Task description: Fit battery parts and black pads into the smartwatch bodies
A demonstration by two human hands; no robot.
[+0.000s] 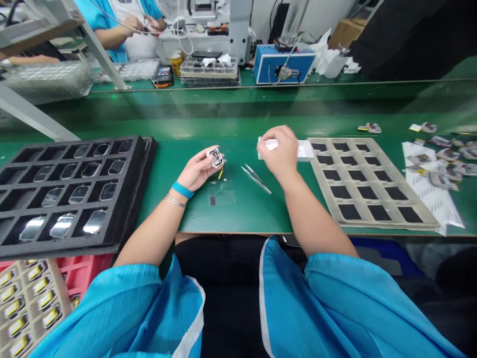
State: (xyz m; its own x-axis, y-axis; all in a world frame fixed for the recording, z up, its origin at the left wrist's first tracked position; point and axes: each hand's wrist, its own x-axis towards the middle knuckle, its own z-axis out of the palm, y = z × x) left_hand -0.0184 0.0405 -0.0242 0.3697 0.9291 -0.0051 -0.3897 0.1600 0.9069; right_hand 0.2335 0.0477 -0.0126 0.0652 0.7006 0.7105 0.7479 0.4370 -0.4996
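Small silver electronic module [215, 158] with yellow tab [220, 174] is pinched in the left hand [197, 169]; whether anything is held in the curled right hand [281, 151] cannot be told.

Bright, glare on glossy plates [61, 225], blurred right hand [281, 151]

Blue smock [290, 308], pale trim [191, 338], short sleeves [343, 283]; blue wristband [182, 190], thin bangles [175, 200] on left arm [149, 233]; black legwear [231, 298].
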